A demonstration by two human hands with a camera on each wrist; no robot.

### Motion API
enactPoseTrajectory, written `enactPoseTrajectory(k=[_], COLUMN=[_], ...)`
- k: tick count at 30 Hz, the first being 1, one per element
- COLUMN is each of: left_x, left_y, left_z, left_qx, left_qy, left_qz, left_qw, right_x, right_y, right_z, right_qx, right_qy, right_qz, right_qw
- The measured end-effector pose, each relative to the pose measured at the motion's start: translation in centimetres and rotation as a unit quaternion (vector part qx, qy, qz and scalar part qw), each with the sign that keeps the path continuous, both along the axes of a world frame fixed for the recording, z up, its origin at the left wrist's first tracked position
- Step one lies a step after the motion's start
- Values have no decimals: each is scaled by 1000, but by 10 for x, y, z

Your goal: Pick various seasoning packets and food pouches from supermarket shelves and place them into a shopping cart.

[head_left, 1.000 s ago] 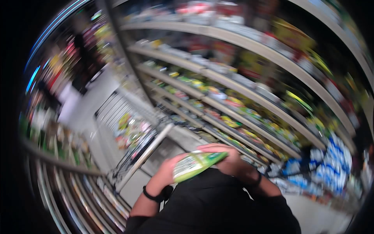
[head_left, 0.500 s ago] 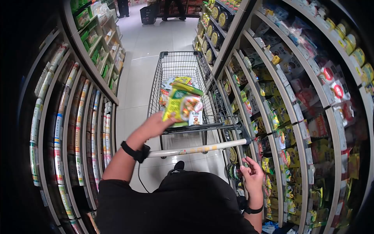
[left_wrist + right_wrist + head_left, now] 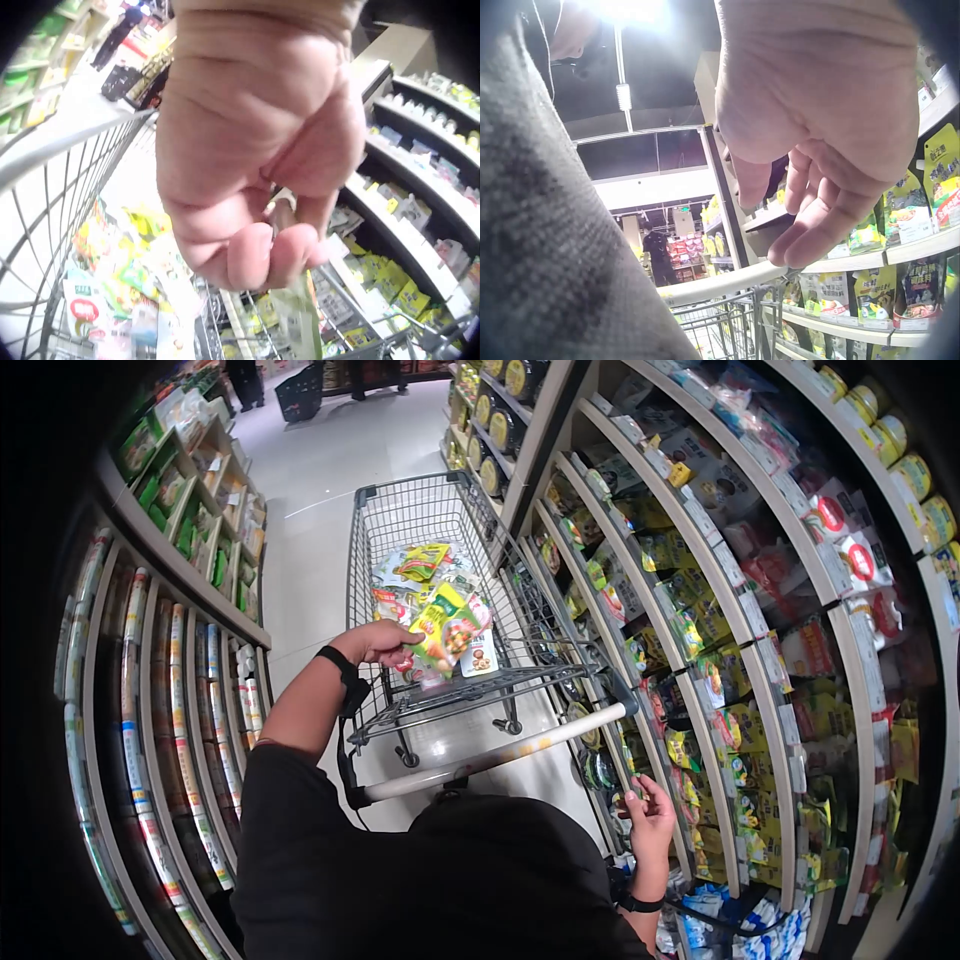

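Note:
My left hand (image 3: 380,643) pinches the edge of a yellow-green food packet (image 3: 440,628) with a picture of a dish on its front. The packet is held over the cart's basket, overlapping other packets there in the head view. Seen from the left wrist, the curled fingers (image 3: 271,255) hide most of it, and only a pale green strip of the packet (image 3: 300,322) shows below them. My right hand (image 3: 652,815) hangs beside the shelves, right of the cart handle (image 3: 500,753). Its fingers are loosely bent around nothing, as the right wrist view also shows.
The wire shopping cart (image 3: 357,550) stands in front of me with several packets (image 3: 425,562) inside. Shelves of yellow packets (image 3: 755,800) run close along the right. Shelves of upright packs (image 3: 180,690) line the left. Farther up the aisle are a dark basket (image 3: 298,395) and people's legs.
Both hands first held the packet near my body. The right hand let go, and the left carried it over the cart, where it has since dipped lower. The view has swung round to the cart.

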State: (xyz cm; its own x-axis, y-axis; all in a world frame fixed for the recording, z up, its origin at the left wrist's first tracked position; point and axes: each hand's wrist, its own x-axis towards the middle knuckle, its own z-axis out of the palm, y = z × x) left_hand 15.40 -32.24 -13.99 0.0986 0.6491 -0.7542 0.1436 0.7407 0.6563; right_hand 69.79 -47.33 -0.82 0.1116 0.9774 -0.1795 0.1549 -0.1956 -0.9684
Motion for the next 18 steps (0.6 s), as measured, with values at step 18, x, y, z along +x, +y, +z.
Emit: enactPoseTrajectory(k=[18], left_x=[127], left_y=[-87], left_z=[200], left_qx=[247], left_qy=[208], left_qz=[-233], left_qw=[917], right_x=[224], right_y=[-75], right_z=[59], right_qx=[113], right_qy=[-136], right_qz=[-364], right_qw=[914])
